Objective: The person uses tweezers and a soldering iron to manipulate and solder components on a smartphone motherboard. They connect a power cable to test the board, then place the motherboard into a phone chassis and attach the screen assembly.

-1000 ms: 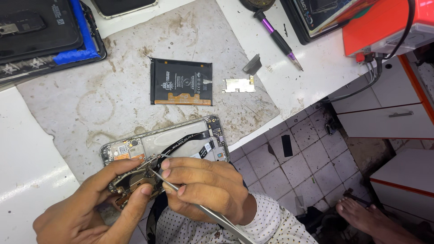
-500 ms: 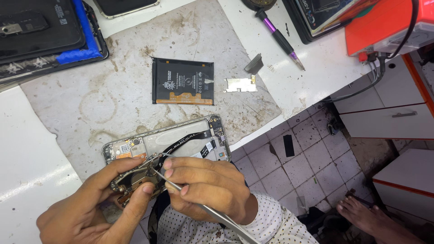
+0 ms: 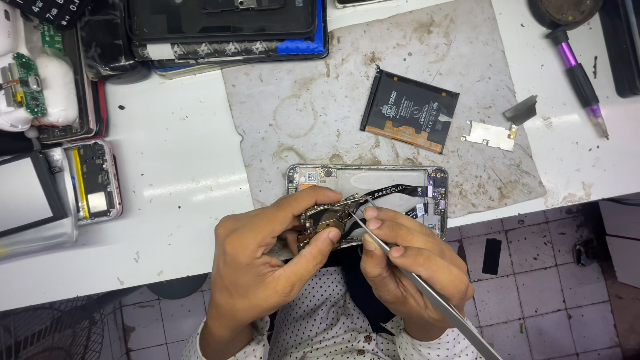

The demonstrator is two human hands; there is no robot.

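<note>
An opened phone (image 3: 373, 183) lies at the near edge of a stained grey mat (image 3: 320, 113), its back off and a black flex cable showing. My left hand (image 3: 267, 260) pinches a small circuit board (image 3: 323, 220) lifted from the phone's lower left. My right hand (image 3: 407, 257) holds metal tweezers (image 3: 413, 280) whose tips touch that board. A black battery (image 3: 409, 110) rests on the mat beyond the phone, with a small metal shield plate (image 3: 490, 135) and a dark plastic piece (image 3: 520, 110) to its right.
A purple-and-black screwdriver (image 3: 579, 77) lies at the far right of the white bench (image 3: 173, 173). Stacked phone parts and dark screens (image 3: 220, 27) crowd the back. At the left are another opened phone (image 3: 93, 180) and a green board (image 3: 27, 83). Tiled floor (image 3: 533, 267) lies below.
The view has swung so the phone and my hands now sit nearer the middle. My hands keep the same grips on the board and the tweezers.
</note>
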